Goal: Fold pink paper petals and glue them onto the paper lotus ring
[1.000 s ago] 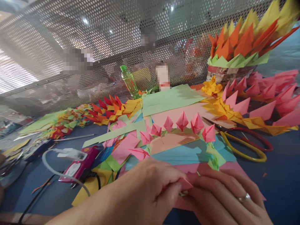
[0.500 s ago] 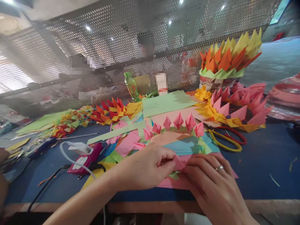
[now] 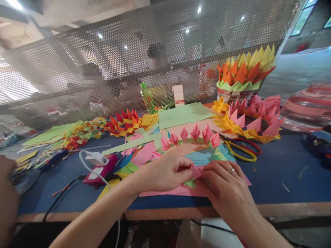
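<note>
My left hand (image 3: 170, 171) is closed, pinching a pink folded paper petal (image 3: 196, 171) between thumb and fingertips. From the other side, the fingertips of my right hand (image 3: 227, 181), which wears a ring, press on the same petal; its thumb is mostly hidden. Just beyond my hands curves a ring of pink paper buds (image 3: 195, 132) on green folded paper (image 3: 217, 155). Part of this ring lies behind my left hand. Under it are blue paper sheets (image 3: 200, 157) and a pink sheet (image 3: 165, 192).
Red- and yellow-handled scissors (image 3: 241, 153) lie at right, near a pink-and-yellow paper ring (image 3: 254, 125). A tall paper flower (image 3: 240, 74), a green bottle (image 3: 147, 98) and green sheets (image 3: 186, 115) stand behind. At left are a magenta box with cables (image 3: 102, 170) and another person's arm (image 3: 7, 196).
The camera view has shifted, so the table appears slightly moved. Both my hands stay at the pink petal, with only slight finger movement. More of the other person's arm shows at left.
</note>
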